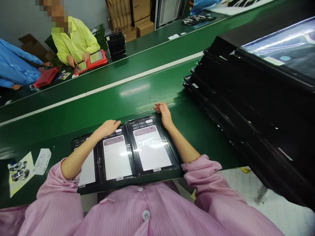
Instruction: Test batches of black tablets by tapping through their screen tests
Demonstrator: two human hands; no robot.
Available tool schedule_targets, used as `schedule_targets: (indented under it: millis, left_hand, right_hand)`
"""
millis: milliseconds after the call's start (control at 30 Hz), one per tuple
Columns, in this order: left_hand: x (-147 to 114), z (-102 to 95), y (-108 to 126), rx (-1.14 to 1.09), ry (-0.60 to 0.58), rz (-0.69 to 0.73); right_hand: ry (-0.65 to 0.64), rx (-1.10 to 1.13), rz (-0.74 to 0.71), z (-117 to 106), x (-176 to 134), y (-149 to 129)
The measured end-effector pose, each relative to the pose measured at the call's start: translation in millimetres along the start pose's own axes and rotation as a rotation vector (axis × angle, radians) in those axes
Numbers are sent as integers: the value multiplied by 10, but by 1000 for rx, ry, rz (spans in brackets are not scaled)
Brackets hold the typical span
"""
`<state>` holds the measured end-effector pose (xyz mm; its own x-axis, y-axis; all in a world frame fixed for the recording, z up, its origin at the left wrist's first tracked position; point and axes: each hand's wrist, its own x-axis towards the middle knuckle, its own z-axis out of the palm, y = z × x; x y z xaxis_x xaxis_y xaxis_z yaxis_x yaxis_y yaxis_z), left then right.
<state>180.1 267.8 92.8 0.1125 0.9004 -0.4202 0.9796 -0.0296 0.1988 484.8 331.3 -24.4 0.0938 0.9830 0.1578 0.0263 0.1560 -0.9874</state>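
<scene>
Three black tablets in clear wrapping lie side by side in front of me, their screens lit: a left tablet [87,170], a middle tablet [115,157] and a right tablet [152,147]. My left hand [109,127] is over the top of the middle tablet, fingers stretched to the right; whether they touch the screen I cannot tell. The left forearm hides part of the left tablet. Just beyond the upper right corner of the right tablet is my right hand [164,113], fingers loosely extended, holding nothing.
Tall stacks of black wrapped tablets [246,88] rise at right. Small metallic parts [18,170] lie on yellow paper at left, beside a handwritten note [42,161]. Across the green bench [110,95], a person in yellow [76,39] handles red-cased tablets [97,60]; another wears blue [18,64].
</scene>
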Motion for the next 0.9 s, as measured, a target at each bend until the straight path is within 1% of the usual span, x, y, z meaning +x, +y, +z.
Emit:
schedule_targets:
  millis: [67,133,200,300,367,467,567,633,700,767,800,833,900]
  left_hand:
    - [58,21,236,-34,-32,84]
    - [64,4,363,-55,-48,119]
    - [26,-42,385,-64,-42,119]
    - [-61,-115,319,-68,-11,102]
    - [-108,-114,288,-93,5,109]
    - [-164,11,329,-94,33,127]
    - [-217,195,422,30,50,141]
    - [-236,263,446,105,53,162]
    - [-226,252,402,130,52,170]
    - [-181,173,286,90,12,176]
    - [-149,117,209,54,-28,189]
    - [-115,58,126,15,-76,205]
    - [-50,-47,-31,-59,-174,247]
  right_hand:
    - [-55,-35,27,-19,-25,-40]
    - [-110,-81,64,-51,-51,-79]
    - [-157,-133,93,-79,-78,-117]
    - [-207,-195,113,-81,-111,-163]
    - [-226,-216,128,-53,-125,-179]
    - [-239,-226,165,2,-138,-194]
    - [-235,-199,205,34,-160,-249]
    - [-274,-115,240,35,-181,-319]
    - [-376,65,285,28,-203,-395]
    - [-457,225,315,25,-222,-445]
    - [-458,225,313,28,-229,-453]
    - [-429,159,297,35,-235,-448]
    - [-346,-44,249,59,-241,-407]
